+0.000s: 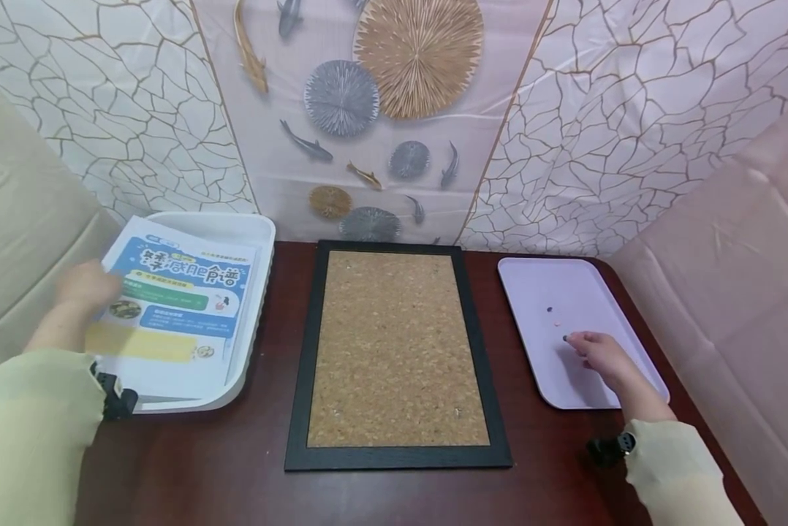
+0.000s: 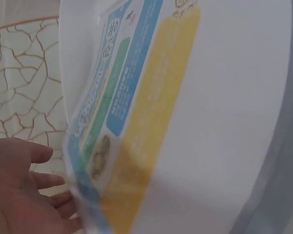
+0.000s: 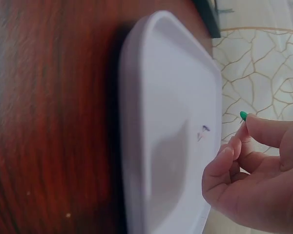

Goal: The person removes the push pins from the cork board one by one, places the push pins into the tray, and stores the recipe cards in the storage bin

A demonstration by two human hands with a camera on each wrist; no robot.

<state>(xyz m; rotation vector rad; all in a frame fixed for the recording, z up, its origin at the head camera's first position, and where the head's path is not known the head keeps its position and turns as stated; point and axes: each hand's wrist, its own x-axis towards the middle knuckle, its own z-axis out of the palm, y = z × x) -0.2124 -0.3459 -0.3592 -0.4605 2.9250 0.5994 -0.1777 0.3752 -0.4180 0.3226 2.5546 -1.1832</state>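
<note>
My left hand is at the left edge of a stack of printed sheets, which lies in a white bin. In the left wrist view its fingers are apart and loosely bent beside the edge of the top sheet; whether they touch it I cannot tell. Above a pale lilac tray, my right hand pinches a green pushpin between thumb and finger. Two more small pins lie on the tray, a dark pushpin and a pinkish pushpin.
A cork board in a black frame lies mid-table, between bin and tray. Small shiny specks show near its corners. Patterned cloth stands behind the dark red table, with padded panels at both sides.
</note>
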